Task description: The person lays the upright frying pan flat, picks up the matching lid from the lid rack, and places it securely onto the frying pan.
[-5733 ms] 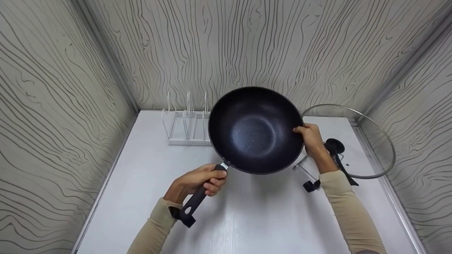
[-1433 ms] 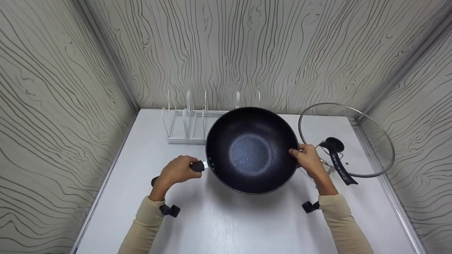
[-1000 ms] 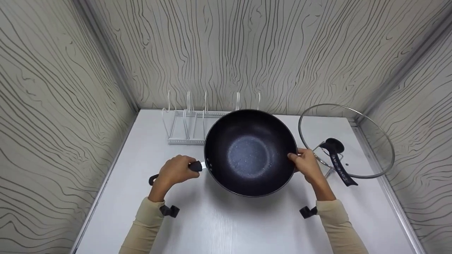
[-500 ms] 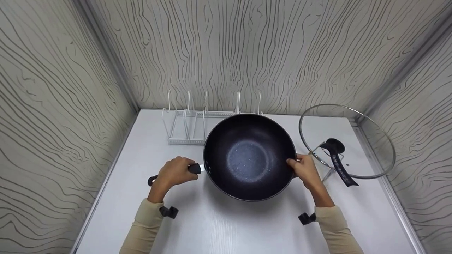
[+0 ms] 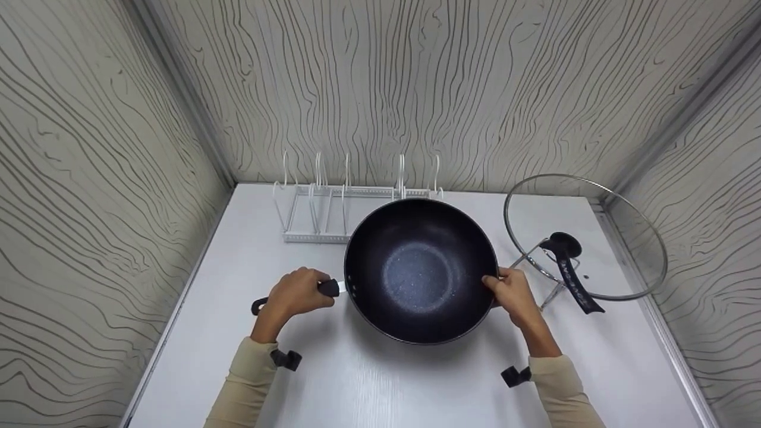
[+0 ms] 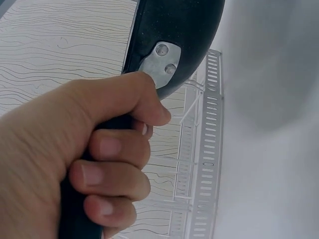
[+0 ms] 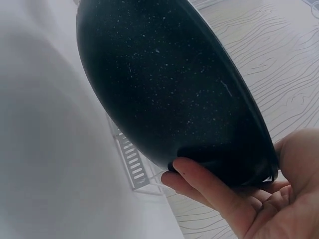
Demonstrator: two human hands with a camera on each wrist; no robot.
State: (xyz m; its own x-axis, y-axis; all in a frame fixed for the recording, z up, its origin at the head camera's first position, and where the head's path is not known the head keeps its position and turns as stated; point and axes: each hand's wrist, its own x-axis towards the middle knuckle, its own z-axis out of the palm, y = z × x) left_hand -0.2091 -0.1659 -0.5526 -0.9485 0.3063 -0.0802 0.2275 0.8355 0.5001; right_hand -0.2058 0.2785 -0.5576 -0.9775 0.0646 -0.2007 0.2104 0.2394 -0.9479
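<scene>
A deep dark wok [image 5: 419, 273] is held up over the white table, its inside facing me and its speckled underside showing in the right wrist view. My left hand [image 5: 299, 292] grips its black handle [image 5: 329, 288], with fingers and thumb curled round it. Just past that thumb, a riveted silver bracket [image 6: 160, 64] joins handle to wok in the left wrist view. At the opposite side my right hand [image 5: 516, 296] pinches the rim, thumb on the inside and fingers underneath.
Behind the wok stands a white wire rack [image 5: 318, 239] with several upright loops, partly covered by it. On the right a large glass lid [image 5: 618, 249] with a black knob and lettered black handle [image 5: 574, 279] leans on a wire stand [image 5: 553, 295]. Patterned walls enclose the table.
Since the oldest frame, the wok has turned so its handle points left, and it has come lower and nearer me. Over the last second it has drifted slightly closer, uncovering more of the rack.
</scene>
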